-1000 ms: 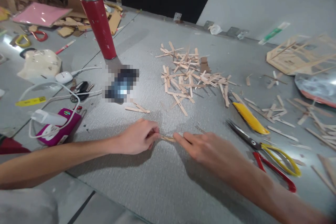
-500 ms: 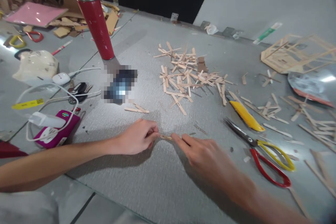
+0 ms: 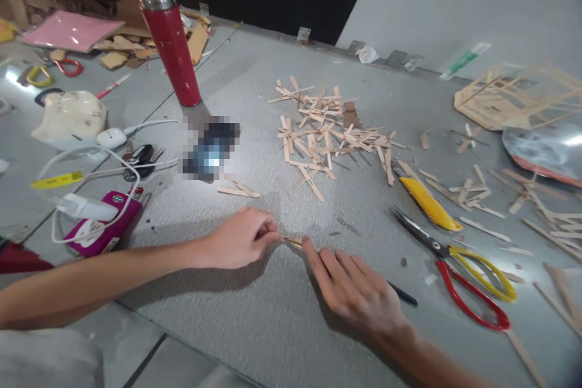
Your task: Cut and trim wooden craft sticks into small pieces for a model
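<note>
My left hand (image 3: 248, 236) is closed in a pinch on one end of a thin wooden stick (image 3: 290, 240), just above the grey table (image 3: 254, 327). On the stick's other end lies the forefinger of my right hand (image 3: 352, 285), whose fingers are bent close together. Behind that hand pokes out a slim black handle (image 3: 402, 294); the palm hides the rest of this tool. Ahead of both hands spreads a loose pile of small wooden stick pieces (image 3: 325, 139). Two joined sticks (image 3: 239, 189) lie beyond my left hand.
To the right are scissors (image 3: 439, 248) with red and yellow handles, a yellow-handled cutter (image 3: 430, 203) and a wooden stick frame (image 3: 509, 97). At left are a red bottle (image 3: 170, 48), a purple power bank (image 3: 107, 224) with cables, keys (image 3: 140, 160) and a pixelated dark object (image 3: 211, 148).
My right hand has shifted slightly and turned, and the black handle now shows behind it. My left hand keeps its pinch on the stick. The whole view has moved a little.
</note>
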The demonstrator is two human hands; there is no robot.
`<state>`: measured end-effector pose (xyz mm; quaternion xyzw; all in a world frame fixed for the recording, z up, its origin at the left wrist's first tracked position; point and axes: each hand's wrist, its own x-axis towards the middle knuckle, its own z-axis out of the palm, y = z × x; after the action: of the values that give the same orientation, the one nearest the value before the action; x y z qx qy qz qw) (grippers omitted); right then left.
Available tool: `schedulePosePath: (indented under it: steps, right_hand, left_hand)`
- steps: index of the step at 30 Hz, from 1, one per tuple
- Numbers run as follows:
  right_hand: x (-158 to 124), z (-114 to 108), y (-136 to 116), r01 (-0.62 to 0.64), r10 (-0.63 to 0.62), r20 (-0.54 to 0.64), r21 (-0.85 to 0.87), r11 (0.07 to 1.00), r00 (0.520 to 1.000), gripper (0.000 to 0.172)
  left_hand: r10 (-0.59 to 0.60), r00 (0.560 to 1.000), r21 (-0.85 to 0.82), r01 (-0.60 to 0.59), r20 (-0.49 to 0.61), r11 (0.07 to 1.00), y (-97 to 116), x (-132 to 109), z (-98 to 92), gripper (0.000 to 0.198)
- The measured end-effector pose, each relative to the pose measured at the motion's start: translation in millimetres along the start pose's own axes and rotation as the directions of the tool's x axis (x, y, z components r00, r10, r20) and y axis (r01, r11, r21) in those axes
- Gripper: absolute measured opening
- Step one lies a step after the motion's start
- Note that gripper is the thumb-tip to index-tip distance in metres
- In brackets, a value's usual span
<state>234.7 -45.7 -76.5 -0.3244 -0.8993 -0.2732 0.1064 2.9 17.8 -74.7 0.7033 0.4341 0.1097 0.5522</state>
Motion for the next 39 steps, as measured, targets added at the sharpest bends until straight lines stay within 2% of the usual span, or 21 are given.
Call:
schedulePosePath:
  steps: [5, 9, 12, 14, 16, 22, 39]
  right_hand:
    - [0, -8, -8, -0.110, 0.110, -0.009, 0.026, 0.994, 0.994, 0.034]
    - [3, -20, -4, -0.162, 0.163, -0.064, 0.027, 0.986, 0.984, 0.023]
    - [3, -18, 1, -0.181, 0.180, 0.019, 0.081, 0.980, 0.984, 0.032]
    - [2, -10, 3, -0.172, 0.160, 0.106, 0.118, 0.978, 0.981, 0.043]
    - [0, -2, 3, -0.145, 0.125, 0.139, 0.143, 0.979, 0.982, 0.045]
    - [-1, 7, 1, -0.064, 0.048, 0.090, 0.181, 0.981, 0.995, 0.038]
    - [3, 7, 0, -0.058, 0.045, 0.088, 0.157, 0.986, 0.995, 0.038]
  left_hand:
    - [-0.006, 1.000, 0.008, 0.006, -0.006, 1.000, -3, 3, 1.2, 0.032]
    - [-0.044, 0.999, -0.001, 0.044, -0.014, 0.999, -2, 2, 0.0, 0.031]
    - [-0.081, 0.996, -0.031, 0.082, 0.025, 0.996, 0, 1, -2.0, 0.032]
    - [-0.111, 0.992, -0.036, 0.113, 0.055, 0.993, 2, 1, -3.5, 0.031]
    - [-0.120, 0.990, -0.033, 0.123, 0.068, 0.992, 4, 1, -4.7, 0.031]
    - [-0.121, 0.990, -0.036, 0.124, 0.076, 0.992, 7, 1, -6.2, 0.032]
    - [-0.075, 0.992, -0.062, 0.081, 0.105, 0.995, -1, 3, -7.4, 0.034]
